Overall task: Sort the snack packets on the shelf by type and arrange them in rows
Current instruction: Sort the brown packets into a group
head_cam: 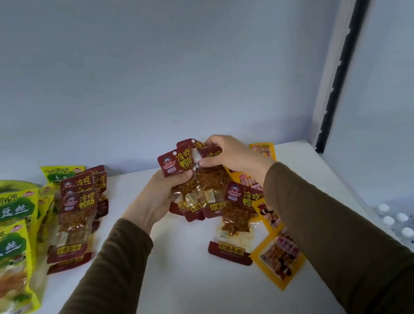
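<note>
Left hand point(159, 195): fingers clamped on a fan of maroon packets point(191, 183), raised above the shelf point(187, 282).
Right hand point(223, 158): pinches their tops.
Advice: square edges (they slide), then join the maroon row point(79, 212) left of the fan.
Orange packets point(279, 255): right of it, unsorted.

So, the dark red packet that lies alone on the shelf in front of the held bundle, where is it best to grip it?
Probably at the lone dark red packet's near bottom strip, coming from the front. That strip lies flat on bare shelf, while its top and right side are tucked among the yellow packets.
</note>
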### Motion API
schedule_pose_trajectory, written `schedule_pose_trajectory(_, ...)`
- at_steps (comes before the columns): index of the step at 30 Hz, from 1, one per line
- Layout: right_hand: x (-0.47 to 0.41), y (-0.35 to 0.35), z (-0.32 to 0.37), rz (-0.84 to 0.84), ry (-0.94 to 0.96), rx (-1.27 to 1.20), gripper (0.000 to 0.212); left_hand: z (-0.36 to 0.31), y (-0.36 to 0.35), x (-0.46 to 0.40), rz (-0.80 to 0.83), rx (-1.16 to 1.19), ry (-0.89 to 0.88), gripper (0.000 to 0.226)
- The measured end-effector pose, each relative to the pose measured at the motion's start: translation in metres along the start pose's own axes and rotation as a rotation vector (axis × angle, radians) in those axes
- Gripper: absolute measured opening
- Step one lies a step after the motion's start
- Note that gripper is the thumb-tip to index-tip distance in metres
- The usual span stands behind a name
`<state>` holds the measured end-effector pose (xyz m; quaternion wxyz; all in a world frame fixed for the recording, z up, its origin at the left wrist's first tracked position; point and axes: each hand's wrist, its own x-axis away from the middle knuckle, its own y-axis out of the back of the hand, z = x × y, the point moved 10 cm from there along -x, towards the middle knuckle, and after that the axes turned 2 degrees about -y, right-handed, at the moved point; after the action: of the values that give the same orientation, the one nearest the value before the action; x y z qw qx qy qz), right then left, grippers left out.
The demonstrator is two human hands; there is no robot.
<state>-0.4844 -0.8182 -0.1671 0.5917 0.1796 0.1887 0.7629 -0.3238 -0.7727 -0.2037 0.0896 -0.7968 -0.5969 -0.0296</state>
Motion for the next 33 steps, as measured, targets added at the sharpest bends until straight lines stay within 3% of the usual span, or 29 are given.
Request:
schedule_pose_trajectory(3, -0.001, 0.006, 0.018, -0.039, 0.058, -0.002, 0.023, -0.009, 0.001, 0.003, -0.002, -0.056, -0.018, 0.042)
schedule_pose_trajectory(6, -0.003, 0.015, 0.042, -0.104, 0.117, -0.067, 0.015, -0.032, 0.012, 0.006, -0.105, -0.127, -0.072, 0.037)
schedule_pose_trajectory(11, 0.001, 0.039, 0.09, -0.226, 0.234, -0.199, 0.014, -0.074, 0.025, 0.014, -0.198, -0.053, -0.182, 0.033)
schedule_pose_trajectory(15, 0.007, 0.048, 0.116, -0.291, 0.278, -0.233, 0.018, -0.081, 0.014, 0.025, -0.179, 0.189, -0.13, 0.048)
schedule_pose_trajectory(18, 0.012, 0.038, 0.128, -0.298, 0.259, -0.213, 0.02, -0.087, -0.003, 0.032, -0.089, 0.157, -0.095, 0.063)
schedule_pose_trajectory(22, 0.018, 0.016, 0.133, -0.253, 0.227, -0.22, 0.034, -0.088, -0.018, 0.039, 0.007, 0.064, -0.102, 0.053)
schedule_pose_trajectory(26, 0.02, 0.0, 0.11, -0.081, 0.055, -0.579, 0.062, -0.075, -0.01, 0.046, -0.007, 0.102, -0.074, 0.052)
schedule_pose_trajectory(28, 0.026, -0.008, 0.097, 0.025, -0.022, -0.622, 0.07, -0.068, -0.002, 0.049, -0.052, 0.148, -0.082, 0.049)
schedule_pose_trajectory(33, 0.057, -0.038, 0.068, 0.137, -0.143, -0.587, 0.063, -0.042, 0.005, 0.059, -0.139, 0.316, -0.035, 0.044)
